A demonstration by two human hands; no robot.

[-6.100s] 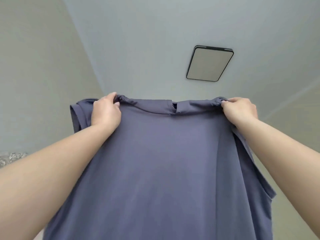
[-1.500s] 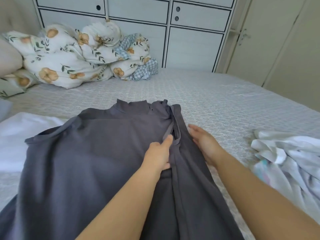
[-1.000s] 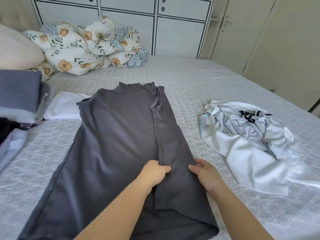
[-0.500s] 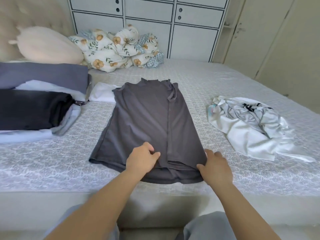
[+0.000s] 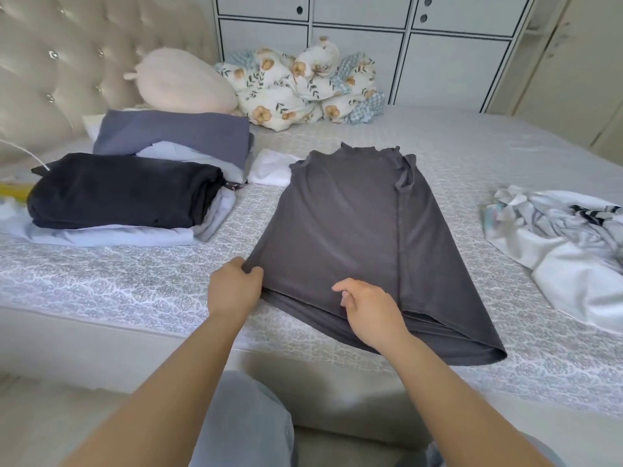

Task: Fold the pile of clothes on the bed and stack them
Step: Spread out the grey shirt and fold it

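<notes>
Garment (image 5: 354,237), dark grey, sleeveless, spread flat on bed (image 5: 135,281), neck away, right side already folded in. Thin, limp fabric; likely light, will sag and slide unless taken at corners or hem. Left hand (image 5: 234,289) pinches near-left hem corner, fingers closed on cloth. Right hand (image 5: 369,306) rests loosely open on hem, mid-width. Folded stack (image 5: 124,193) lies left; unfolded white pile (image 5: 566,244) right.
</notes>
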